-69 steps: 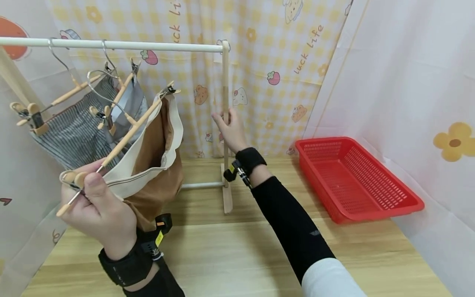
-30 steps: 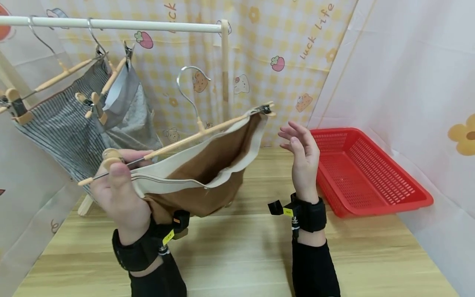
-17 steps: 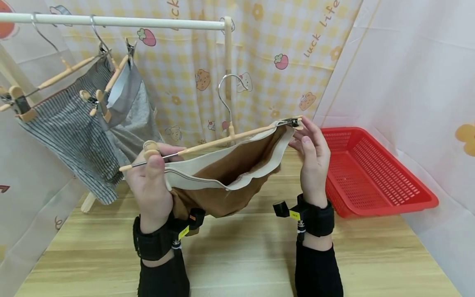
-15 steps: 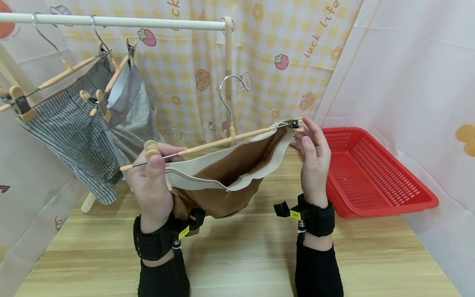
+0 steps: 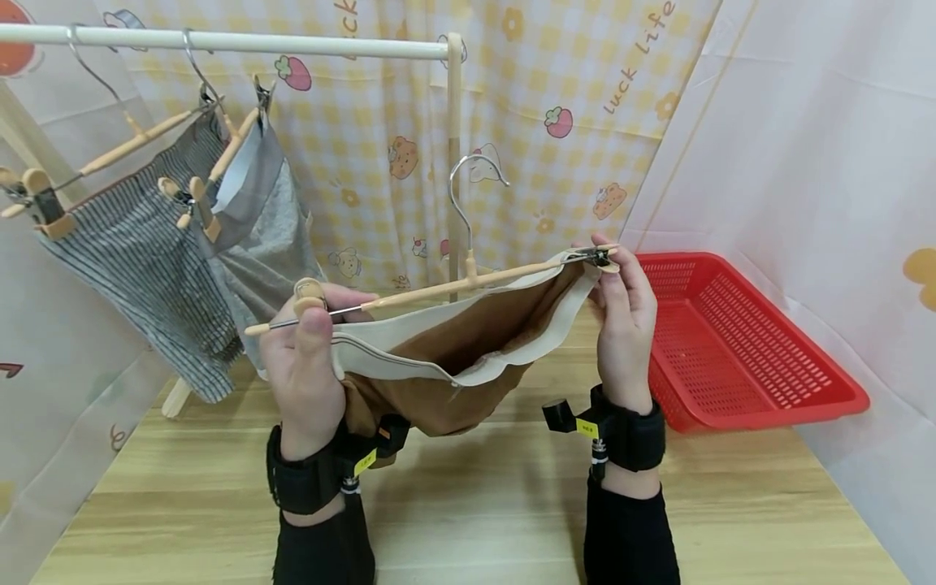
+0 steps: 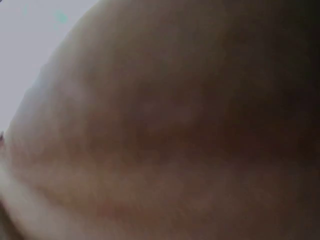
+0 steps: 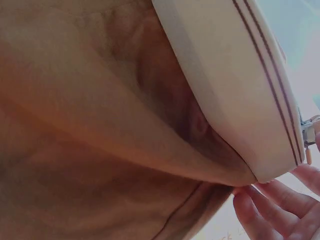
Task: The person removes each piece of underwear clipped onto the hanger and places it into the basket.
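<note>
A wooden clip hanger (image 5: 424, 290) with a metal hook is held up in front of me, its bar tilted up to the right. From it hangs a brown garment (image 5: 431, 406) with a cream waistband, its top gaping wide. My left hand (image 5: 303, 374) grips the hanger's left end at the clip, thumb in front. My right hand (image 5: 627, 325) pinches the clip (image 5: 600, 258) at the right end, where the waistband's corner is caught. The right wrist view shows the fingers (image 7: 275, 200) under the waistband (image 7: 235, 80). Close, blurred brown cloth (image 6: 165, 125) fills most of the left wrist view.
A clothes rack with a white rail (image 5: 292, 41) and wooden post (image 5: 455, 122) stands behind. Striped shorts (image 5: 153, 260) and a grey garment (image 5: 263, 219) hang on its left side from clip hangers. A red plastic basket (image 5: 768, 422) sits on the wooden table (image 5: 497, 504) at right.
My right hand has let go of the rack's post and come to the hanger's right clip. My left hand has carried the hanger and brown garment rightward, turning the bar across my view.
</note>
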The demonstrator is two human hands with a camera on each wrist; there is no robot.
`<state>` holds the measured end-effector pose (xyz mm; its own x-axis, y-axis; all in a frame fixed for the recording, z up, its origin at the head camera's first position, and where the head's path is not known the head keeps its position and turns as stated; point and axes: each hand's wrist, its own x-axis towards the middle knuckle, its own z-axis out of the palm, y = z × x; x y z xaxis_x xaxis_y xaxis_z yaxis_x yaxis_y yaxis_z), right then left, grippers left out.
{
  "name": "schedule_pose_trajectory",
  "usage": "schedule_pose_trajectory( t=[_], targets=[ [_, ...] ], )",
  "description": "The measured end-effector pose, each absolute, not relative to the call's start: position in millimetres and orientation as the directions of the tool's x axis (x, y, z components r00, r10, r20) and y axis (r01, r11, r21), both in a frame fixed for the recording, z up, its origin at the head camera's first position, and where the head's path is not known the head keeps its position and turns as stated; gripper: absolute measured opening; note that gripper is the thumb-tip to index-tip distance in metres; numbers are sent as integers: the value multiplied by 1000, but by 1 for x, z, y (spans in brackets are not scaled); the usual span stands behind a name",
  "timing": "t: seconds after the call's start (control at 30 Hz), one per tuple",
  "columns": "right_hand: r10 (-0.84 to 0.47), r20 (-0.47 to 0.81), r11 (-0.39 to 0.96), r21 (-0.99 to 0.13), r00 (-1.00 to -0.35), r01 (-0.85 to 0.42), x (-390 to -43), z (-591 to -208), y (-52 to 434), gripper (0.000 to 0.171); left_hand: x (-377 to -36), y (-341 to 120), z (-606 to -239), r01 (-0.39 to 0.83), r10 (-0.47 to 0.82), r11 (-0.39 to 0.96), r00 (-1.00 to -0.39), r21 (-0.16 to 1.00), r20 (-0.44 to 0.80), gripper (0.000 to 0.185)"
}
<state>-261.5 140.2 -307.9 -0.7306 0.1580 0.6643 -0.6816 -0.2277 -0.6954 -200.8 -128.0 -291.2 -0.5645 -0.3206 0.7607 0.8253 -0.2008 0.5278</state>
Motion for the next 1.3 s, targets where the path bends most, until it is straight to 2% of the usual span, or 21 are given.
schedule_pose_trajectory(
  t=[0.23, 0.57, 0.73, 1.3],
  targets=[
    [195, 710, -284, -620, -677, -732, -259, -305, 138, 25, -206, -134, -293, 800, -287, -210, -600, 562, 747, 53],
    [218, 760, -206, -578, -613, -790, -256, -300, 140, 19, -211, -140, -296, 788, -220, -188, -615, 586, 757, 52],
    [227, 753, -203, -583, -617, -787, -255, -300, 143, 17, -214, -141, -297, 779, -201, -162, -628, 606, 752, 47],
    [193, 747, -211, -601, -636, -771, -255, -301, 145, 17, -215, -146, -296, 795, -184, -100, -605, 598, 774, 42]
  ],
)
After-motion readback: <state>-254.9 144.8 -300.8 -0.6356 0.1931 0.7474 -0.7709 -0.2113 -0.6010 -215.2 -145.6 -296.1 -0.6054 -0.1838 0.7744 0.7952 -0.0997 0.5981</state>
